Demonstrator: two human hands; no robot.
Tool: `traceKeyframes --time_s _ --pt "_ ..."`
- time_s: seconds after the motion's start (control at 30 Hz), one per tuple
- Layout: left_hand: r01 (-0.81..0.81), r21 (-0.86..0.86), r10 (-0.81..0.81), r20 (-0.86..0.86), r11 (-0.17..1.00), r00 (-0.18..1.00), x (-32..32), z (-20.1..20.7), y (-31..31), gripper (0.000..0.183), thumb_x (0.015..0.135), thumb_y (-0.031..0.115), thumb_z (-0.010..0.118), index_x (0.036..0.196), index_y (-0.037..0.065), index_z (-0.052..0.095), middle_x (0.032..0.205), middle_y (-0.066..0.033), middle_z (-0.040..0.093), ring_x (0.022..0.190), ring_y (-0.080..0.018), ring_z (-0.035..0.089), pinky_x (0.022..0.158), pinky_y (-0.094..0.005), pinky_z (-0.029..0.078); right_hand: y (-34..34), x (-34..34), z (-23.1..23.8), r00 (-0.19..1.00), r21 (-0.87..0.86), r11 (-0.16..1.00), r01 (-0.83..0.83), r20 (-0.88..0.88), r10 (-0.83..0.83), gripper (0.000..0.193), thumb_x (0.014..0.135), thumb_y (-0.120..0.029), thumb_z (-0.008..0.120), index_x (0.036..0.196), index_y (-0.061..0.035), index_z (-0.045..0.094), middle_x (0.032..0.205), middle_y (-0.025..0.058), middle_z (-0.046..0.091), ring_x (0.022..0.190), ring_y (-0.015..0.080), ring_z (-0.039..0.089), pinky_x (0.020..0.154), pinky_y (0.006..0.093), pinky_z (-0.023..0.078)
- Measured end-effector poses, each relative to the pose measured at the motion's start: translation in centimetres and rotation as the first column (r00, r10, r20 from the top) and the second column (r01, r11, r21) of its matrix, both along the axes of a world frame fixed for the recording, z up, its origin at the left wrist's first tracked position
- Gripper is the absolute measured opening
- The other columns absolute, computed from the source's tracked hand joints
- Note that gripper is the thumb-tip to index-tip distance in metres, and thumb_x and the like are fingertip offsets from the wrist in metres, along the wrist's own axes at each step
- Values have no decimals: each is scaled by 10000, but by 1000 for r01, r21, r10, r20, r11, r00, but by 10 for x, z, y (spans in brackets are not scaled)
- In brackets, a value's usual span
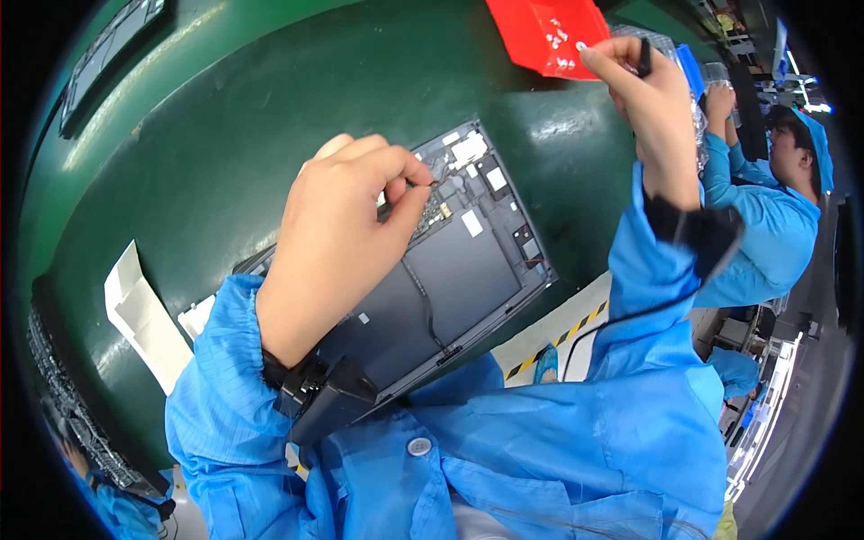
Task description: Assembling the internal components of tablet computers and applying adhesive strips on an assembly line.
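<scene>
An opened laptop base (490,243) lies tilted on the green table, its circuit board and flat dark battery pack (463,256) exposed. Over the board, my left hand (351,207) is closed in a pinch, thumb and forefinger meeting at a thin dark strand; whether they grip it is hidden. Up at the right, my right hand (652,99) pinches a small white piece (581,47) at the edge of a red bin (531,40). Several small white pieces lie in that bin. A short black object (644,56), its kind unclear, sticks up between my right fingers.
A folded white paper (148,319) lies at the left. Another flat device (108,54) rests at the far left. Behind my right arm are clear plastic packaging (697,126) and a blue-clad person (765,216). A dark cord (594,328) hangs from my right wrist.
</scene>
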State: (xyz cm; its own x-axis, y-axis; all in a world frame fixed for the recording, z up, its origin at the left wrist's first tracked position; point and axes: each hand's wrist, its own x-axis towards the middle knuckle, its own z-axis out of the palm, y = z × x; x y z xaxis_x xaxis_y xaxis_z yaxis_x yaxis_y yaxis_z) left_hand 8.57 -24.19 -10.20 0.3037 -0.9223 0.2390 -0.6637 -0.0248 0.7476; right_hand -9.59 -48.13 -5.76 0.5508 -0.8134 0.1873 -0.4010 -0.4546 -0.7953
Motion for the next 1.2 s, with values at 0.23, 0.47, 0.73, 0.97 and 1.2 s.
traceKeyframes --time_s 0.23,0.47,0.73,0.97,1.2 --pt "19 39 -17 -37 999 999 2 1 3 109 803 39 742 909 60 728 739 -22 592 773 -185 560 647 -321 442 -63 4 -20 951 -374 926 -54 -302 -66 220 877 -206 740 919 4 692 702 25 597 679 80 543 613 279 444" --pt "36 32 -35 -36 999 999 10 1 0 97 808 38 738 900 66 746 736 -24 586 766 -184 553 643 -320 441 50 9 10 971 168 957 -235 -4 239 118 885 -113 736 959 -28 702 821 -38 635 699 30 531 641 224 447" --pt "52 -18 -52 14 998 999 5 7 2 59 828 77 735 881 53 734 778 -96 655 814 -294 612 700 -399 491 114 18 -7 934 412 849 -331 13 358 187 876 -109 777 910 -14 619 782 -26 586 622 17 481 523 218 369" --pt "38 124 -55 136 992 989 10 127 77 253 855 127 736 1079 25 678 951 -128 664 890 -312 608 815 -412 487 108 3 33 928 432 823 -368 113 356 217 1063 -189 530 980 -12 624 795 -12 593 600 24 474 532 196 363" --pt "-582 429 184 673 691 716 201 146 151 466 916 368 675 1169 -24 672 1178 -234 673 1132 -381 604 989 -435 471 96 -17 28 952 485 822 -299 87 295 286 1080 -253 497 965 -24 624 769 7 611 516 32 467 465 195 330"
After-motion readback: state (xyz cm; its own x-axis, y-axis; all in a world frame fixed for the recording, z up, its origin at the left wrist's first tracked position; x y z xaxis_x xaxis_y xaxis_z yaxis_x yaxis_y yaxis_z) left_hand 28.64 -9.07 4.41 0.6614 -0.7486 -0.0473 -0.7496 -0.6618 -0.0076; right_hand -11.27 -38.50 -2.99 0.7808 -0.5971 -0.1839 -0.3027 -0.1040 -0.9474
